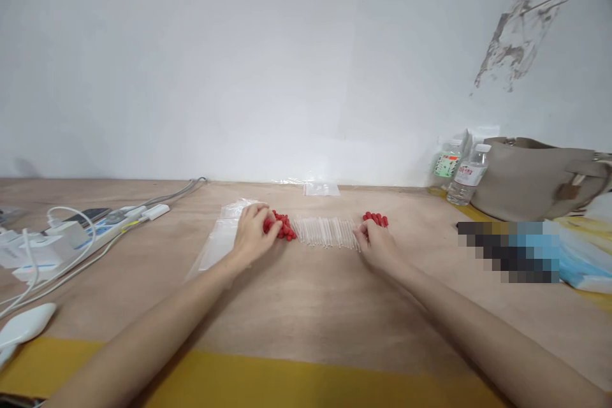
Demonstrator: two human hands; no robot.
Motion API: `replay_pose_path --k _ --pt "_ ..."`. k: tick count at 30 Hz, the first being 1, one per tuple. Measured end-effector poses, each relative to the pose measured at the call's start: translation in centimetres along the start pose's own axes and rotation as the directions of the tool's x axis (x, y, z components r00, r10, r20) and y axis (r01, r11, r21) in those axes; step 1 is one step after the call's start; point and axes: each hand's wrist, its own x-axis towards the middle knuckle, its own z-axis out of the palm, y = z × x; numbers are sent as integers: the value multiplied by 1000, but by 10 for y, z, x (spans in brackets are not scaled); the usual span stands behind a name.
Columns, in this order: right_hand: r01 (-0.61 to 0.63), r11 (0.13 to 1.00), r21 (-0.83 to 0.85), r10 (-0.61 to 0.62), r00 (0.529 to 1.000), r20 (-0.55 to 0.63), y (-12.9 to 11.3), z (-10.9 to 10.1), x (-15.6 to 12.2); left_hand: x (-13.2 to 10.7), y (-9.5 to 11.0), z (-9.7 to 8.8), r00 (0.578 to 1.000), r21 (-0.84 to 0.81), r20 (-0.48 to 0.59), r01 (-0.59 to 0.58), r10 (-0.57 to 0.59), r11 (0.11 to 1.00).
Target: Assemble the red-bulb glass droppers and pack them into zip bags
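My left hand (pixel 254 231) is curled over a heap of small red pieces (pixel 285 228), with some red showing between thumb and fingers. To the right of the heap lies a row of thin, clear-white sticks (pixel 327 232), side by side, with small pale tips at the near end. At the right end of this row, my right hand (pixel 377 243) has thumb and forefinger pinched at the last stick. Just beyond the right hand sits a short row of red oblong pieces (pixel 375 218). Clear plastic bags (pixel 217 245) lie flat beside and partly behind my left hand.
A power strip (pixel 108 227) with white chargers (pixel 48 248) and cables runs along the left. At the right stand two plastic bottles (pixel 468 176) and a grey-beige bag (pixel 526 182), with a blue-and-clear package (pixel 581 264) nearer. A small clear packet (pixel 322 189) lies by the wall.
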Motion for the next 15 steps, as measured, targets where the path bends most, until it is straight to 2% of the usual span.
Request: replay_pose_path --k 2,3,5,6,9,12,15 --pt "124 989 82 -127 991 35 -2 -1 -10 22 -19 -2 995 113 70 69 -77 991" --pt "182 976 120 -190 980 59 -4 0 -15 32 -28 -1 984 162 143 80 -104 984" --pt "271 947 171 -288 954 87 -7 1 -24 52 -43 3 931 223 347 30 -108 974" --pt "296 938 180 -315 945 87 -8 2 -28 61 -48 6 908 212 410 -3 -86 977" --pt "356 921 161 -370 927 66 -9 6 -37 79 -57 17 828 150 561 -92 -8 984" --pt "386 912 142 -398 915 66 -8 8 -41 88 -60 25 746 96 664 -144 44 985" --pt "338 927 164 -351 935 55 -5 11 -40 90 -61 29 707 77 705 -166 64 983"
